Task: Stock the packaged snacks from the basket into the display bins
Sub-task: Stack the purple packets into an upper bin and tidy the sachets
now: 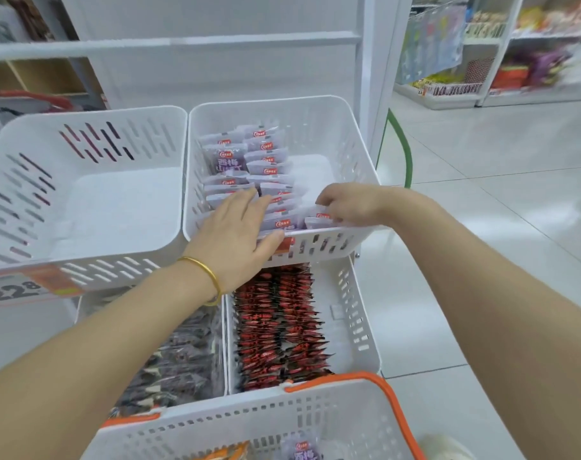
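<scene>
Inside a white bin (355, 154), the left hand (236, 234) lies flat, fingers (246, 204) spread, on purple packets (266, 161); the right hand (345, 204) pinches the front-corner packet (317, 222).

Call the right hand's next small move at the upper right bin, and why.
Probably let go of the pale purple snack packets the right hand pinches at the front right corner of the white slotted plastic bin, leaving them upright: the left hand lies flat on the two filled rows, and bare floor shows behind that corner.
</scene>
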`<state>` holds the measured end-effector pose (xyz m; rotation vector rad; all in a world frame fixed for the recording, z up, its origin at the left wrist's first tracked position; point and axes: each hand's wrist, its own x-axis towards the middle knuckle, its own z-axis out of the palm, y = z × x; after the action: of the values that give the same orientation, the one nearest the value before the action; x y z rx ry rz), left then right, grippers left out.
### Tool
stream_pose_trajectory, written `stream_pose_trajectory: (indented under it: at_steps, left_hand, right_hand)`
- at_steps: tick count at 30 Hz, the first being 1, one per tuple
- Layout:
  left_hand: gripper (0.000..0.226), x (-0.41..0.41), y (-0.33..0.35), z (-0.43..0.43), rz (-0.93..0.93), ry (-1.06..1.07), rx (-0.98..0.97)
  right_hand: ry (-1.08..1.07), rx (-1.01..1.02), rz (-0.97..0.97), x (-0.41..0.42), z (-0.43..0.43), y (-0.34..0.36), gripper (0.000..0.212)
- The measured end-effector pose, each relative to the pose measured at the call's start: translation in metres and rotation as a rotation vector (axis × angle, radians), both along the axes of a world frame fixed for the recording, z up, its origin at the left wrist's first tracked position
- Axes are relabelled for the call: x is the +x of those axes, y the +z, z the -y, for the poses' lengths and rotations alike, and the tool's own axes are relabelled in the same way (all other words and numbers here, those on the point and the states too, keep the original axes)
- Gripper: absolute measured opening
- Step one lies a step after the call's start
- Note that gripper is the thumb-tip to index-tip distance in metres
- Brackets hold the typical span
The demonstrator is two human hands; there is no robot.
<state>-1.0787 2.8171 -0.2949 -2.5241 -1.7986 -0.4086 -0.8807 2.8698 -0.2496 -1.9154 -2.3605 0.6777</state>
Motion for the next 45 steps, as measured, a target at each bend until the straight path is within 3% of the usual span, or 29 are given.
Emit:
stream_pose_trajectory:
  at_steps: [6, 9, 11, 15, 20, 25, 32, 35, 45]
  left_hand:
    - [0.062, 0.003, 0.009, 0.048, 0.139, -0.041, 0.139]
    - [0.060, -0.004, -0.010, 0.112, 0.175, -0.080, 0.058]
    - [0.056, -0.013, -0.035, 0.158, 0.167, -0.059, -0.057]
    - [0.054, -0.034, -0.079, 0.239, 0.115, 0.000, -0.374]
    - [0.052, -0.042, -0.110, 0.279, 0.006, 0.049, -0.569]
    - [0.051, -0.039, -0.121, 0.286, -0.016, 0.022, -0.592]
    - [0.049, -0.041, -0.136, 0.278, -0.021, 0.032, -0.635]
    - [0.049, -0.037, -0.140, 0.272, 0.001, 0.047, -0.695]
    - [0.045, -0.037, -0.147, 0.265, 0.133, 0.138, -0.797]
  right_hand:
    - [-0.145, 0.309, -0.451, 0.010, 0.059, 0.000, 0.051]
    - [-0.181, 0.400, -0.669, 0.003, 0.128, -0.021, 0.050]
    - [-0.193, 0.307, -0.758, -0.006, 0.176, -0.060, 0.051]
    - [-0.232, -0.032, -0.699, -0.019, 0.261, -0.159, 0.046]
    - [-0.401, -0.215, -0.475, -0.018, 0.303, -0.249, 0.039]
    - [-0.460, -0.159, -0.452, -0.033, 0.287, -0.291, 0.035]
    - [-0.560, -0.161, -0.600, -0.045, 0.242, -0.336, 0.066]
    - [-0.701, -0.260, -0.769, -0.050, 0.244, -0.358, 0.061]
    - [-0.723, -0.359, -0.747, -0.054, 0.235, -0.375, 0.056]
